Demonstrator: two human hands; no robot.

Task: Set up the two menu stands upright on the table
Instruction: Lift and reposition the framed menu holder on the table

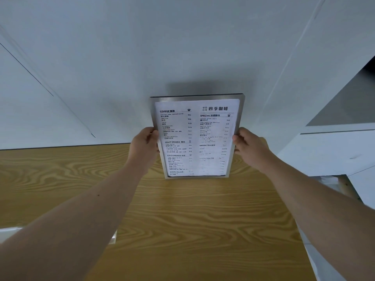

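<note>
One menu stand, a metal-framed board with a white printed coffee menu sheet, is upright near the far edge of the wooden table, close to the white wall. My left hand grips its left edge and my right hand grips its right edge, both at mid height. Its bottom edge is at the table surface; I cannot tell whether it rests there. A second menu stand is not in view.
A white wall rises directly behind the table. A white cabinet or counter stands to the right, past the table's right edge. A pale object peeks out under my left forearm at the table's left edge.
</note>
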